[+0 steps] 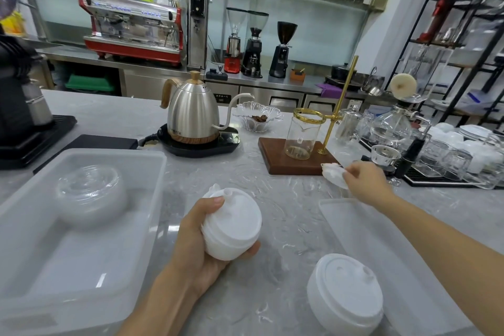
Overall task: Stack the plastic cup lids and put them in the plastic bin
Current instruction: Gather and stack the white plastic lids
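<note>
My left hand (195, 245) grips a stack of white cup lids (231, 222) above the middle of the counter, tilted on its side. My right hand (365, 180) pinches a single white lid (334, 174) near the wooden stand, at the far right. Another stack of white lids (345, 292) stands on the counter at the near right. The translucent plastic bin (147, 199) sits at the left and holds a stack of clear dome lids (91, 192).
The bin's flat translucent cover (381, 248) lies at the right under my forearm. A steel kettle (193, 114) on its black base, a glass bowl (257, 116), a wooden drip stand (297, 155) with a glass carafe, and glassware (450, 161) line the counter's far side.
</note>
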The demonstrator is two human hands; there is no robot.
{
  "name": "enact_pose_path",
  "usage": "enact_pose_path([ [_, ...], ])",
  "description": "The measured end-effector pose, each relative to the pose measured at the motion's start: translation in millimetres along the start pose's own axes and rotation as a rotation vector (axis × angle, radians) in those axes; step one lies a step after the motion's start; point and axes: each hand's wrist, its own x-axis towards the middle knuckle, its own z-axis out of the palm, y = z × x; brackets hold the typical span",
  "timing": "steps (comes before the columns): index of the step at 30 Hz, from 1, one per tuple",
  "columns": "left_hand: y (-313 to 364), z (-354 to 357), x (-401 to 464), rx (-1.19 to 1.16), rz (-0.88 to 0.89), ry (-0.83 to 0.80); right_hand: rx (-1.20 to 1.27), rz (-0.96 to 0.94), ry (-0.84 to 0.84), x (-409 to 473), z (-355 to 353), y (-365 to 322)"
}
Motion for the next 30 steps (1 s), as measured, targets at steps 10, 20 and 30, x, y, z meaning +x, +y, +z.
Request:
enact_pose_path([
  [10,0.9,4.6,-4.4,0.028,0.007,-0.079,0.646,-0.104,-0.144,-60.8,-41.9,-81.3],
  [20,3.4,2.3,-4.2,-0.015,-0.005,-0.162,0.781,-0.292,-0.441,-135.8,-26.0,-147.8],
  [30,1.3,-5.9,2.6,-0.073,-0.049,-0.247,0.712,-0.347,-0.315,-143.4,8.5,-163.3],
])
